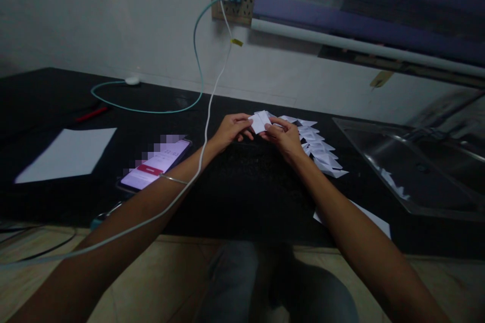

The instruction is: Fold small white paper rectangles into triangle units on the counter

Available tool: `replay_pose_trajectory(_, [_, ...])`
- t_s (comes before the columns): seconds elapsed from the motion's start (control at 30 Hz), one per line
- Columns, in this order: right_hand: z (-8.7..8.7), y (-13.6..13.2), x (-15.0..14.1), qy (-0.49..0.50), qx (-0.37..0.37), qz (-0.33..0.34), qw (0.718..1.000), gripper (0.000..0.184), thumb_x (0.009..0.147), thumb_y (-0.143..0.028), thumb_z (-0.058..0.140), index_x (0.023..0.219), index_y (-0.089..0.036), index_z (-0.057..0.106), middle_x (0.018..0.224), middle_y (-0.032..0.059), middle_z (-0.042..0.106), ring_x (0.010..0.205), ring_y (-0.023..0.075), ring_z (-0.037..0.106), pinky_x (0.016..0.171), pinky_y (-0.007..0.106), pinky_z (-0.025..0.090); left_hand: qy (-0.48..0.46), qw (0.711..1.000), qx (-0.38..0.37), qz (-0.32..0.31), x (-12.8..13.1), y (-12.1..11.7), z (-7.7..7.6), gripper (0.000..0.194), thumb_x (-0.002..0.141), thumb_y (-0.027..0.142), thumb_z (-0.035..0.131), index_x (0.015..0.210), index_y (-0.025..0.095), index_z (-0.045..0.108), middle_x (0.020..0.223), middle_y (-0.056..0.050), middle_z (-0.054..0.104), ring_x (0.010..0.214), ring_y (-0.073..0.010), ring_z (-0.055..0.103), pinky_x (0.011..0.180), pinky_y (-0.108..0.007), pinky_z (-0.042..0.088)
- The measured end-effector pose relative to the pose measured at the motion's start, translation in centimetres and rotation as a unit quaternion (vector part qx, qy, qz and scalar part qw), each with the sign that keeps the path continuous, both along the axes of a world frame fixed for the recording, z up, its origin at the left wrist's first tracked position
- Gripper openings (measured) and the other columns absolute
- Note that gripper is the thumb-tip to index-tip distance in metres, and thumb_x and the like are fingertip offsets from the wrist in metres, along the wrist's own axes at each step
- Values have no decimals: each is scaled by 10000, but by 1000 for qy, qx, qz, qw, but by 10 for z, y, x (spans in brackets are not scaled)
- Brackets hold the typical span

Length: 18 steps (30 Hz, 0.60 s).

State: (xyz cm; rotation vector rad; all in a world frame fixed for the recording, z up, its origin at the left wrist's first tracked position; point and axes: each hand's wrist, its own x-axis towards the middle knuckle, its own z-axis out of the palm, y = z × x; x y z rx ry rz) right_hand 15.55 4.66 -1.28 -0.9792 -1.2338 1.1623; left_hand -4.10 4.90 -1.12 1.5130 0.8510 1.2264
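A small folded piece of white paper [259,122] is held up between both hands above the black counter [242,186]. My left hand [233,128] pinches its left edge, while the thumb and fingers of my right hand [282,136] grip the right side. Just beyond and to the right of my right hand, several folded white paper pieces [320,149] with pointed ends lie in an overlapping row. Part of that row is hidden behind my right hand. Under my right forearm lies a white sheet [373,219], partly covered.
On the left are a white paper sheet [68,154], a lit phone [155,164] and a red pen-like object [92,114]. A white cable [207,121] crosses over my left forearm from the wall socket [233,2]. A teal cable [151,111] loops behind. At right is a metal sink [420,166].
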Motion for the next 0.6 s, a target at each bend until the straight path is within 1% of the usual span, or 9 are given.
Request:
replay_pose_trajectory(0.1, [-1, 2, 0, -2, 16, -12, 1000, 365, 646, -342, 883, 975, -217, 786, 832, 39, 787, 712, 194, 737, 827, 448, 654, 12, 1000, 14, 24, 1, -1, 2, 294, 867, 380, 694, 1024, 136, 745, 807, -97, 761, 614, -134, 698, 434, -216, 392])
replay_pose_trajectory(0.23, [-2, 3, 2, -26, 43, -14, 999, 338, 678, -390, 860, 972, -230, 813, 935, 53, 788, 776, 202, 742, 835, 454, 650, 29, 997, 48, 58, 0, -4, 4, 328, 846, 350, 722, 1085, 127, 744, 746, -84, 746, 613, -145, 688, 451, -228, 407])
replay_pose_trajectory(0.33, [-2, 3, 3, -39, 47, -10, 998, 344, 694, -386, 837, 1002, -236, 814, 957, 59, 783, 788, 208, 741, 838, 469, 646, 33, 996, 56, 66, 0, -5, 5, 343, 853, 341, 727, 1121, 129, 757, 739, -85, 744, 605, -150, 682, 463, -247, 408])
replay_pose_trajectory(0.43, [-3, 3, 3, -33, 51, 9, 998, 378, 691, -355, 834, 1052, -246, 805, 953, 57, 784, 792, 212, 741, 850, 475, 639, 17, 995, 59, 75, -1, -5, 5, 333, 855, 330, 731, 1115, 127, 776, 726, -86, 745, 575, -145, 660, 454, -255, 390])
replay_pose_trajectory(0.53, [-2, 2, 2, -22, 55, 11, 998, 382, 679, -334, 842, 1047, -241, 805, 944, 56, 789, 791, 214, 740, 863, 479, 631, 7, 995, 56, 81, 0, -6, 6, 334, 851, 319, 728, 1114, 122, 784, 721, -88, 748, 570, -143, 658, 436, -244, 364])
replay_pose_trajectory(0.6, [-2, 1, 1, -31, 63, 3, 998, 352, 694, -350, 835, 1029, -244, 811, 954, 58, 793, 805, 217, 738, 871, 485, 626, 1, 996, 50, 77, 0, -6, 7, 355, 841, 315, 728, 1138, 128, 779, 759, -94, 763, 595, -146, 676, 432, -232, 362])
